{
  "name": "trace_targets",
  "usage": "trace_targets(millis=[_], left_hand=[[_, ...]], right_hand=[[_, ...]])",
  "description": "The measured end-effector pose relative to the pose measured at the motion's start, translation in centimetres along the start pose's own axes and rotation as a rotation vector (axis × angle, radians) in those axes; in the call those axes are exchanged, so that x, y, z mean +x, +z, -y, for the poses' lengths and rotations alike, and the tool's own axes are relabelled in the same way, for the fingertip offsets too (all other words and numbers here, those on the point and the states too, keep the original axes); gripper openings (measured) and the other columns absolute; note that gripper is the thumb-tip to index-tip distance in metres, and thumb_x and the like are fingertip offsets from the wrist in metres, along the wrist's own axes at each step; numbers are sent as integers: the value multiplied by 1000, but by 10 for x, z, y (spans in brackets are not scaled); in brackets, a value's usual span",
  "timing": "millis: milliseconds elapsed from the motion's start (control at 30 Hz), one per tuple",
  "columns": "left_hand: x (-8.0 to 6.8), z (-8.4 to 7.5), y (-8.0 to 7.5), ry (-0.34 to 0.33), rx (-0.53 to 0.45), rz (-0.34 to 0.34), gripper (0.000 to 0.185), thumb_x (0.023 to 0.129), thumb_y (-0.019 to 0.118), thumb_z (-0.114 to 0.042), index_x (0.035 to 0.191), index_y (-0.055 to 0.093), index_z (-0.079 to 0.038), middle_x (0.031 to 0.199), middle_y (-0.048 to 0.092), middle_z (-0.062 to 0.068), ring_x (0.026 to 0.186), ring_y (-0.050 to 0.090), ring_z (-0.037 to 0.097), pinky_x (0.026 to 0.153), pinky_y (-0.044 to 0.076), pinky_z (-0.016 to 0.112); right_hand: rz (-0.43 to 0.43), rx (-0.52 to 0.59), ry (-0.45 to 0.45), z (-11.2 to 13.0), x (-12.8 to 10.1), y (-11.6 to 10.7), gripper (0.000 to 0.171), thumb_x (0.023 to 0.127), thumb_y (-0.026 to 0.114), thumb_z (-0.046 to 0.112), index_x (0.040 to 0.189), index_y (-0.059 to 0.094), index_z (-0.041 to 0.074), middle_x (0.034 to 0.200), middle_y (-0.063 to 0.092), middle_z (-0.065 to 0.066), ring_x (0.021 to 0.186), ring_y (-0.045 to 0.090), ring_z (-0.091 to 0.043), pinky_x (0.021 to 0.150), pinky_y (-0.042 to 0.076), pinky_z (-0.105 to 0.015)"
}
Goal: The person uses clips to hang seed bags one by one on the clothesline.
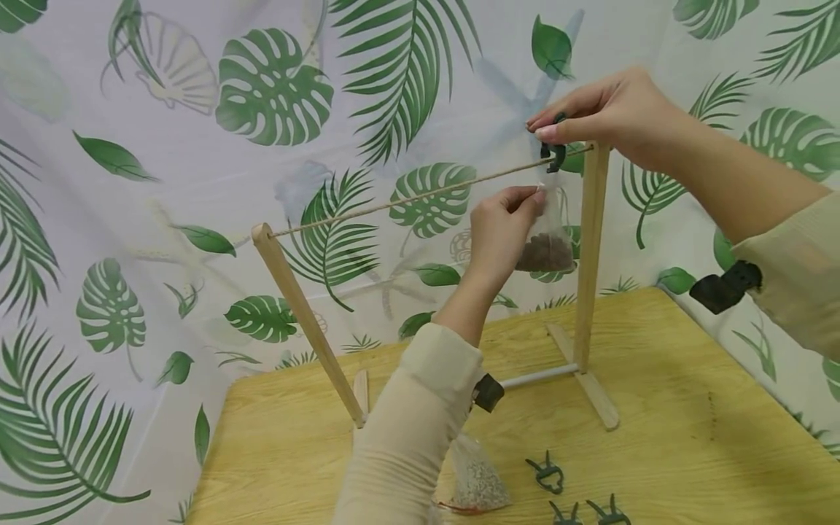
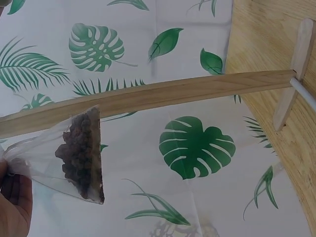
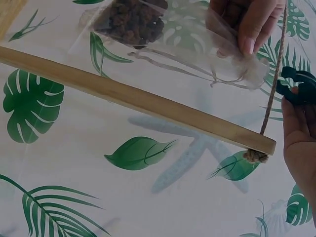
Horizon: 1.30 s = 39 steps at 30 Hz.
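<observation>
Fingers [image 1: 520,195] grip: left, a clear bag [image 2: 48,160] holding brown lumps [image 2: 80,153]; right, a dark clip [image 1: 557,156].

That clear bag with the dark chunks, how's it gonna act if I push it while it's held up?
The clear bag is probably floppy, since its thin film creases where the left hand pinches it. It would likely swing if nudged, as it hangs from that pinch. The dark chunks at its bottom look separate, so they may shift.
</observation>
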<state>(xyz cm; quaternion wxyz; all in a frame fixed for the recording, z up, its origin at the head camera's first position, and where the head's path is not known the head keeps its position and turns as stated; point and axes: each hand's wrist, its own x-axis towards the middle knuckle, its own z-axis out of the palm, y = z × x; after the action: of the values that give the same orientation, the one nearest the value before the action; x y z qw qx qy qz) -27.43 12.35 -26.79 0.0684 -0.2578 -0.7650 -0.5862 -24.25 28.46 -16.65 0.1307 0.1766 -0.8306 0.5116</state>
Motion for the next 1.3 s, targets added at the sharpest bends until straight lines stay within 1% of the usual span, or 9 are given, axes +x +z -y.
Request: trace_targets(millis=[267, 400, 567, 700, 833, 933, 1100, 1200, 1300], left_hand=[[2, -5, 0, 70, 24, -58, 23, 95, 59, -25, 108, 72, -13, 94, 72, -2, 79, 63, 1, 66, 47, 12], [2, -6, 1, 125, 24, -91, 22, 95, 59, -23, 108, 72, -10, 94, 73, 0, 80, 64, 2, 67, 47, 11], [2, -4, 3, 163, 30, -99, 23, 94, 59, -22, 108, 71, -8, 97, 73, 2, 85, 65, 3, 71, 47, 10], [2, -2, 5, 168, 9, -121, 23, 93, 60, -21, 107, 71, -8, 99, 72, 3, 86, 66, 2, 73, 48, 9], [1, -1, 4, 181, -48, -160, 19, 90, 64, -20, 100, 72, -6, 90, 72, 5, 78, 64, 3, 69, 48, 11], [-1, 1, 3, 200, -62, -156, 16, 89, 65, -19, 95, 71, -5, 86, 71, 6, 73, 63, 3, 65, 48, 13], [-4, 4, 1, 214, -42, -122, 17, 89, 66, -18, 96, 72, -4, 89, 71, 7, 74, 62, 3, 64, 48, 13], [-6, 5, 0, 220, -13, -103, 17, 89, 66, -18, 97, 72, -5, 89, 72, 6, 74, 63, 4, 63, 47, 13], [-11, 6, -4, 199, -33, -64, 18, 88, 68, -19, 100, 71, -5, 91, 72, 7, 77, 64, 5, 65, 48, 14]], right_hand=[[57, -102, -13, -4, 2, 3, 22, 85, 72, 14, 95, 73, -5, 93, 72, 12, 102, 56, -12, 79, 39, -20], [70, -128, 2, -7, 3, 3, 24, 86, 71, 17, 99, 72, -4, 96, 72, 13, 105, 55, -12, 85, 37, -23], [96, -153, 29, -8, 3, 3, 24, 87, 70, 19, 100, 73, -1, 98, 71, 14, 107, 54, -10, 94, 35, -29], [111, -206, 60, -9, 2, 3, 26, 86, 71, 22, 105, 72, 4, 97, 70, 13, 102, 55, -10, 86, 38, -21], [150, -280, 89, -8, 1, 4, 36, 84, 73, 25, 114, 67, 6, 96, 68, 12, 94, 58, -9, 78, 42, -16], [172, -309, 88, -8, 1, 4, 42, 83, 74, 22, 118, 64, 3, 98, 67, 12, 91, 60, -4, 75, 44, -14], [207, -417, 73, -6, -1, 4, 46, 81, 76, 22, 121, 62, 4, 108, 68, -3, 90, 61, 1, 74, 46, -12], [226, -506, 56, -3, -4, 5, 51, 81, 76, 26, 124, 59, 5, 118, 64, -14, 102, 62, -11, 84, 49, -23], [234, -563, 36, 0, -9, 5, 58, 81, 75, 29, 129, 55, 4, 126, 59, -17, 116, 57, -28, 94, 46, -39]])
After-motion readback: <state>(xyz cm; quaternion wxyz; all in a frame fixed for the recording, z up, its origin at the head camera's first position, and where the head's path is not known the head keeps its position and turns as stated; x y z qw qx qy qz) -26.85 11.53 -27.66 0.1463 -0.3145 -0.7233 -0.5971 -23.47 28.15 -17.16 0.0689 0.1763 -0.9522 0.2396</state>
